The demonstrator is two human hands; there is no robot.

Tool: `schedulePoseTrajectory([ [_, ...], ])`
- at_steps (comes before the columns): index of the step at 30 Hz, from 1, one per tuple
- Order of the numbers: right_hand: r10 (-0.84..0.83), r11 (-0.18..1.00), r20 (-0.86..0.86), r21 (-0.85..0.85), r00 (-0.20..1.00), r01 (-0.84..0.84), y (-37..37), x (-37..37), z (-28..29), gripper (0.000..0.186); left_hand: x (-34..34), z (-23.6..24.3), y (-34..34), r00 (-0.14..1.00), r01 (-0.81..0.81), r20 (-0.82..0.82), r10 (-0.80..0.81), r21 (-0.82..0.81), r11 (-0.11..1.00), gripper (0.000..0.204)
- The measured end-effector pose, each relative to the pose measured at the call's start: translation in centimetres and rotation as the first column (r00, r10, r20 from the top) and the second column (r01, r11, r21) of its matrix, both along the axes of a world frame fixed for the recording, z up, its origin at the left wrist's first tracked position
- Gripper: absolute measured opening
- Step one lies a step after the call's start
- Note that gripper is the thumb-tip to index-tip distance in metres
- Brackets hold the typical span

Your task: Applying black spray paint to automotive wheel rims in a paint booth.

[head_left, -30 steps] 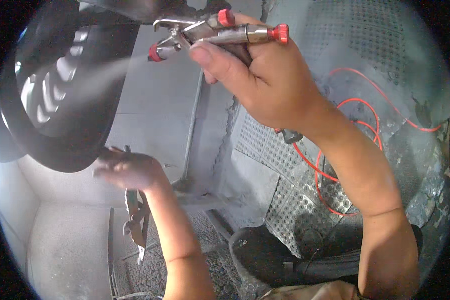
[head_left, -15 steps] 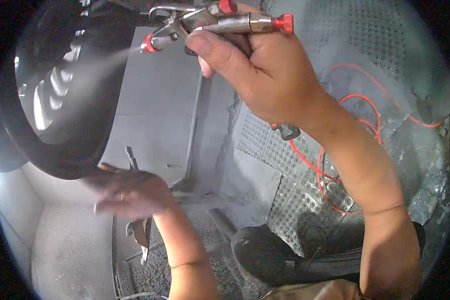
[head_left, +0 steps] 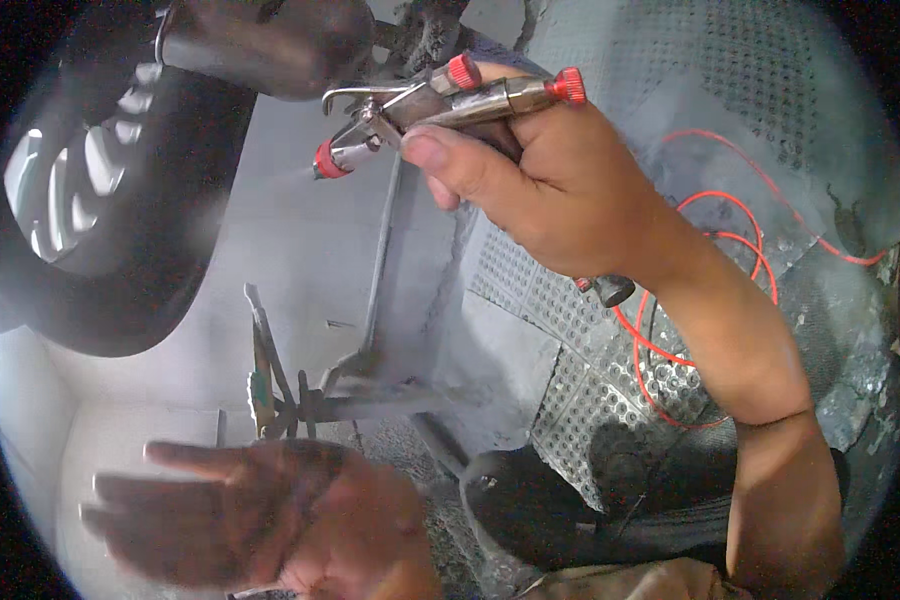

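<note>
My right hand (head_left: 570,180) is wrapped round a silver spray gun (head_left: 420,115) with red knobs and a red nozzle ring. Its thumb lies along the gun's side. The nozzle points left and slightly down at a glossy black curved part (head_left: 155,270) with white reflections; faint mist hangs between them, and the nozzle stays apart from the part. Low on the left, my left hand (head_left: 260,515) is held out with fingers stretched and apart, slightly blurred, holding nothing. It is nearest to a thin metal stand (head_left: 280,385), below the black part.
A dark rounded piece (head_left: 270,45) projects at the top, left of the gun. An orange-red hose (head_left: 660,355) runs from below the gun and coils over the textured floor mat (head_left: 570,420). A grey panel (head_left: 310,230) stands behind the stand.
My left hand has moved down and away from the black part. The spray gun has shifted slightly right and down, and its mist has thinned. A dark rounded piece now shows at the top.
</note>
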State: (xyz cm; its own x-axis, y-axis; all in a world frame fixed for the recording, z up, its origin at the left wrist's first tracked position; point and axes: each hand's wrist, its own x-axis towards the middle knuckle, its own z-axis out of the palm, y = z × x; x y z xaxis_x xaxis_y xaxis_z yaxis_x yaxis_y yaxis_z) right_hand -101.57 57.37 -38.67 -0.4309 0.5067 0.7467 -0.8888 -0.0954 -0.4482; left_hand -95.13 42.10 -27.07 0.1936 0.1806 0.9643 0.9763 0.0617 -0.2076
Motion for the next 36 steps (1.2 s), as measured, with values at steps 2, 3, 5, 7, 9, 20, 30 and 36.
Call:
schedulePoseTrajectory([
  [2,-0.036,0.998,0.026,0.053,0.999,0.035,0.3,0.3,0.1,0.019,-0.3,0.7,-1.1,0.637,0.739,0.372,-0.675,-0.047,0.672,0.103],
  [3,-0.074,0.992,0.060,0.110,0.996,0.067,0.4,0.5,0.2,0.020,-0.4,0.8,-1.3,0.639,0.738,0.370,-0.675,-0.049,0.672,0.103],
  [5,-0.082,0.992,0.047,0.098,0.996,0.077,0.5,0.7,0.1,0.020,-0.8,0.8,-1.7,0.966,0.092,0.245,-0.079,-0.042,0.995,0.097],
  [7,-0.091,0.992,0.041,0.089,0.995,0.087,0.5,0.7,0.0,0.021,-1.5,0.8,-2.3,0.966,0.054,0.255,-0.033,-0.075,0.996,0.097],
  [9,-0.106,0.992,-0.002,0.064,0.994,0.106,0.5,0.6,0.0,0.020,-2.3,1.1,-2.7,0.965,-0.020,0.256,0.058,-0.147,0.989,0.097],
  [20,-0.244,0.965,0.029,0.109,0.969,0.239,0.1,0.8,0.4,0.029,-3.6,0.9,-4.9,0.878,-0.141,0.398,0.266,-0.317,0.938,0.100],
  [30,-0.286,0.949,0.032,0.150,0.958,0.279,-0.2,0.0,0.3,0.036,-11.7,1.3,-10.8,0.844,-0.298,0.437,0.312,-0.102,0.949,0.083],
  [36,-0.277,0.953,0.002,0.129,0.961,0.274,-0.6,-0.8,0.0,0.022,-8.4,-0.1,-3.5,0.874,-0.092,0.485,-0.028,0.221,0.971,0.086],
])
